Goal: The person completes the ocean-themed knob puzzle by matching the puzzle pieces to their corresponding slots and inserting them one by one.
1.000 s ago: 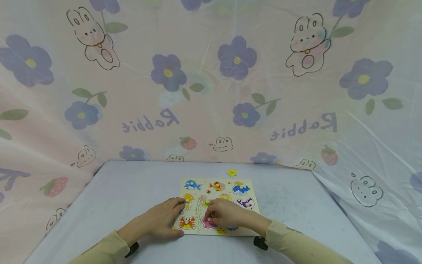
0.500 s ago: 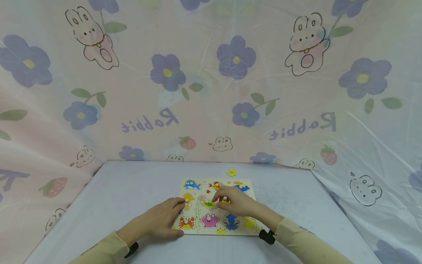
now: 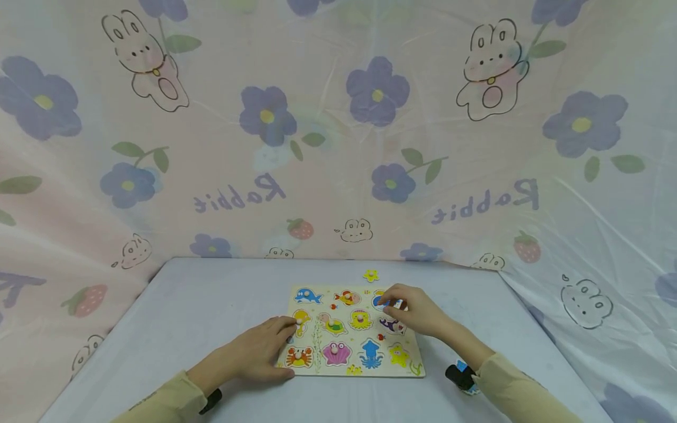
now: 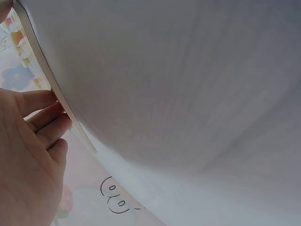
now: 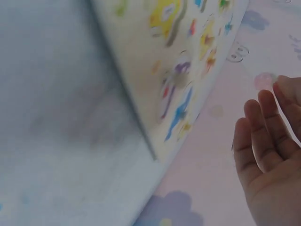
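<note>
A cream wooden knob puzzle board [image 3: 365, 341] with sea-animal pictures lies on the table. My left hand [image 3: 258, 349] is at its left side, fingers extended to the edge and thumb by the near corner; the left wrist view shows the fingertips against the board's edge [image 4: 44, 70]. Over the board's right part is my right hand [image 3: 418, 311], overlapping the blue whale [image 3: 379, 299] and the purple orca [image 3: 392, 326]. Its fingers [image 5: 254, 122] are loosely bent and hold nothing in the right wrist view. The squid [image 3: 372, 355] and board starfish [image 3: 399, 355] show no knob.
A loose yellow starfish piece [image 3: 371, 275] lies behind the board. Beside the right wrist, a blue piece [image 3: 461, 365] sits on the white table [image 3: 222, 294], partly hidden by the black wrist camera [image 3: 459, 377]. A flower-and-rabbit curtain [image 3: 328, 147] hangs behind the table.
The right hand has moved from the pink shell, over the turtle and octopus, to the whale and orca at the right, uncovering the lower row. The left hand has stayed at the board's edge.
</note>
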`<state>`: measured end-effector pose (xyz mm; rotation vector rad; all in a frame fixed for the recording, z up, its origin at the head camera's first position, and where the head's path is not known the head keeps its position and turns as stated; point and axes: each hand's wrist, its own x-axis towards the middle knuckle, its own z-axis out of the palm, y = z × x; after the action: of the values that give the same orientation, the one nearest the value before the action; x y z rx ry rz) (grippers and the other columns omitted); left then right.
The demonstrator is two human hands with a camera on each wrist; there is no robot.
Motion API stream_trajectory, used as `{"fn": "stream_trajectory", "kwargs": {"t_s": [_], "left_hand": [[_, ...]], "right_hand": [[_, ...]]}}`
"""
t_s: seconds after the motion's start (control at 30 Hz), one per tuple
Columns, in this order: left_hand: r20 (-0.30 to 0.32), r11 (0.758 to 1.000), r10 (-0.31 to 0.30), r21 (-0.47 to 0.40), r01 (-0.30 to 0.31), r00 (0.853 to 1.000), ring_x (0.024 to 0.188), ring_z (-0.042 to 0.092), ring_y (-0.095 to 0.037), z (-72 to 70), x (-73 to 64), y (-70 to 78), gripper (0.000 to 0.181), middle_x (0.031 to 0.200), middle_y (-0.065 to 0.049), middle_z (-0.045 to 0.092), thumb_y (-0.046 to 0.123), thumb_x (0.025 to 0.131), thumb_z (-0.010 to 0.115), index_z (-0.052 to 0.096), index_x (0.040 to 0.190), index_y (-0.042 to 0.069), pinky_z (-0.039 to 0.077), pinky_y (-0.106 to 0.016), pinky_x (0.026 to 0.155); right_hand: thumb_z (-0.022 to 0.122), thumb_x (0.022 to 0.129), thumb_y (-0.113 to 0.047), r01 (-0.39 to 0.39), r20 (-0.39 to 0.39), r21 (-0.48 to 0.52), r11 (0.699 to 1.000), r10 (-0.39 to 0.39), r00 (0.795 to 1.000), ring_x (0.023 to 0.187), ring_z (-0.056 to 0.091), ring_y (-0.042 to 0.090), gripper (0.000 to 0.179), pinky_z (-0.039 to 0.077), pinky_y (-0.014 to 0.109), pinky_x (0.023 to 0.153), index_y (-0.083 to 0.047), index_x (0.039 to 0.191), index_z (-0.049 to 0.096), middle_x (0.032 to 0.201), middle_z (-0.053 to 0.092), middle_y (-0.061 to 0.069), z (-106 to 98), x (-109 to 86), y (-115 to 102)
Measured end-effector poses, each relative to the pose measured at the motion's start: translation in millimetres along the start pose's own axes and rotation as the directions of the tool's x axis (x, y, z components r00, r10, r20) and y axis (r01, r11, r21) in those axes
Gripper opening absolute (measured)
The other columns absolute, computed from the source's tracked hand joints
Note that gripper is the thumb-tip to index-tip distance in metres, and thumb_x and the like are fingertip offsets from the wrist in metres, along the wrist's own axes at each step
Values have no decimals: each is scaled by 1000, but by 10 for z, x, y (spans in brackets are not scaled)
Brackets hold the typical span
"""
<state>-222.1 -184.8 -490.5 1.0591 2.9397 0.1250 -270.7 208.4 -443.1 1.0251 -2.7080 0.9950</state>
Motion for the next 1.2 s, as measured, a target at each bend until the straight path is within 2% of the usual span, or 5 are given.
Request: {"fn": "stream_trajectory", "kwargs": {"t_s": [0.3, 0.57, 0.7, 0.9, 1.2], "left_hand": [[3, 1000, -5, -19, 5, 1000, 146, 43, -30, -16, -17, 7, 97, 157, -10, 45, 74, 88, 61, 48, 154, 3, 43, -50, 118], [0, 1000, 1, -22, -1, 1000, 145, 44, -30, -19, -31, 14, 97, 156, -10, 46, 73, 88, 62, 48, 153, 2, 43, -50, 117], [-4, 1000, 4, -21, -4, 1000, 145, 44, -30, -8, -36, 10, 97, 156, -11, 46, 73, 89, 62, 48, 153, 2, 44, -50, 117], [1, 1000, -3, -13, 3, 1000, 146, 44, -29, -16, -35, 7, 98, 157, -10, 45, 74, 89, 60, 48, 154, 2, 43, -49, 117], [8, 1000, -2, -11, 2, 1000, 145, 45, -29, -49, -8, 39, 97, 157, -10, 45, 73, 88, 61, 48, 153, 3, 43, -49, 117]], "right_hand": [[73, 97, -10, -111, -31, -35, 993, 110, 993, 90, 62, 5, 12, 56, 23, 73, -11, 109, 75, 107, 71, -6, -149, -486, 263], [73, 97, -12, -153, 22, 13, 988, 153, 988, 84, 61, 2, 11, 54, 24, 65, -13, 108, 74, 107, 71, -1, -223, -988, 404], [74, 96, -13, -142, 37, 34, 989, 141, 989, 80, 59, 1, 10, 53, 23, 61, -12, 106, 74, 104, 71, 0, -256, -1203, 447], [77, 93, -12, -131, 30, 0, 991, 131, 991, 78, 55, -2, 9, 51, 22, 59, -15, 101, 75, 96, 67, -8, -258, -1403, 519], [80, 89, -5, -91, 2, -19, 996, 91, 996, 72, 52, -3, 13, 48, 21, 54, -15, 97, 75, 87, 62, -8, -209, -1551, 575]]}}
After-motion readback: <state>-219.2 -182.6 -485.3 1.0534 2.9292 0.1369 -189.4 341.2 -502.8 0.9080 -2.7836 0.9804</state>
